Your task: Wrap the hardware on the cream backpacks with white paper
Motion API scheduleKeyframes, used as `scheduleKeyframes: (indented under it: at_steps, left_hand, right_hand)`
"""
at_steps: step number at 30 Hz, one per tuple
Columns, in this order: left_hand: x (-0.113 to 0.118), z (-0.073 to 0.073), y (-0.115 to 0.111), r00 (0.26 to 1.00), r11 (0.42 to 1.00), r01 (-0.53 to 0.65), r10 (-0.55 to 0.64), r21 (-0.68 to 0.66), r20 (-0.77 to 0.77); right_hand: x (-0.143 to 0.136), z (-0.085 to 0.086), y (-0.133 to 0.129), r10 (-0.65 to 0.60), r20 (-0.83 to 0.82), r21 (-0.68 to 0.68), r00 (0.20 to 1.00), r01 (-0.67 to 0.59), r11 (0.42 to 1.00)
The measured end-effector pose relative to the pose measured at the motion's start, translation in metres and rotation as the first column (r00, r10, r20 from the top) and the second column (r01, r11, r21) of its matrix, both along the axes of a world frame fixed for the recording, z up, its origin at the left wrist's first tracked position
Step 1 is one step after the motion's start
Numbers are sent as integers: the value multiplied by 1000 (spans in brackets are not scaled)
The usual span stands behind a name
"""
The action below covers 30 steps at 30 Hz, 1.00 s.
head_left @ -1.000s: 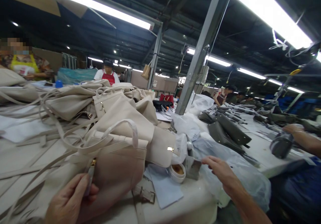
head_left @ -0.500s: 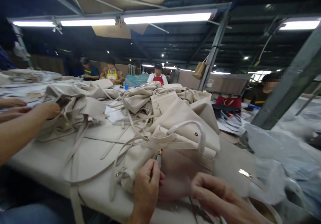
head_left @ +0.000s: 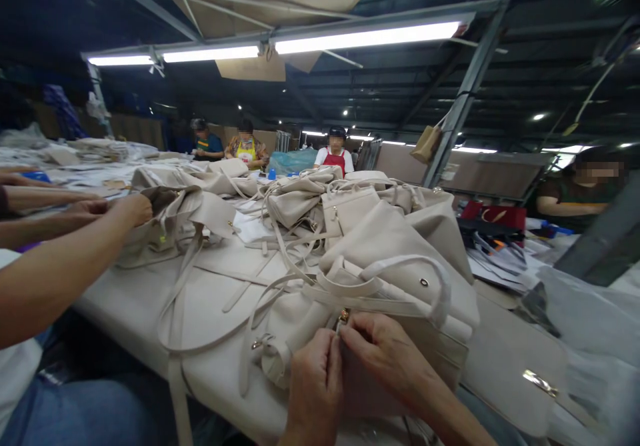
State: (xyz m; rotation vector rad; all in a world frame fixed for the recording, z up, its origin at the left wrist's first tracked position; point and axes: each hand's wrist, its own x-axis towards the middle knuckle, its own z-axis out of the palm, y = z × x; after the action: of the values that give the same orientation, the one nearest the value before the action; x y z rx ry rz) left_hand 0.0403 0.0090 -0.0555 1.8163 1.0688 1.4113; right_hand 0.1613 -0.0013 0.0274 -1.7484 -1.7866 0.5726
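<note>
In front of me a beige handbag lies at the table's near edge, its handle in white wrapping. A gold clasp hangs on its front, with a short strap tab just below. My left hand is closed, thumb and fingers pinching that tab from below. From the other side my right hand pinches at the same tab, its fingertips meeting the left ones under the clasp. The fingers hide most of the tab. To the right, a beige flap carries a gold turn-lock plate.
More beige bags are heaped behind, with long straps trailing over the table edge. At left, a co-worker's arms reach to another bag. Clear plastic sheeting and a metal post are at right.
My right hand has moved left and up from beside the bag to the strap tab, joining my left hand. The view has shifted, so the scene sits further right.
</note>
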Motion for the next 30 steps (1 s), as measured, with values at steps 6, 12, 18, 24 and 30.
scheduleKeyframes:
  at_steps: [6,12,18,24,30]
  left_hand:
    - [0,-3,-2,999,999,-34,34,-29,3]
    - [-4,0,0,990,953,-119,135,279,-38]
    - [-8,12,1,985,966,-145,162,214,-66]
    - [0,2,2,986,984,-168,168,63,5]
    - [2,-5,1,989,990,-140,138,34,46]
  right_hand:
    - [1,-5,-3,-36,-40,3,999,37,999]
    - [6,-11,-5,-37,-51,-9,998,36,999]
    - [10,-13,-8,-91,-92,-29,992,89,996]
    - [13,2,-15,19,-386,-35,922,-35,999]
    - [10,7,-13,66,-506,-34,860,-96,995]
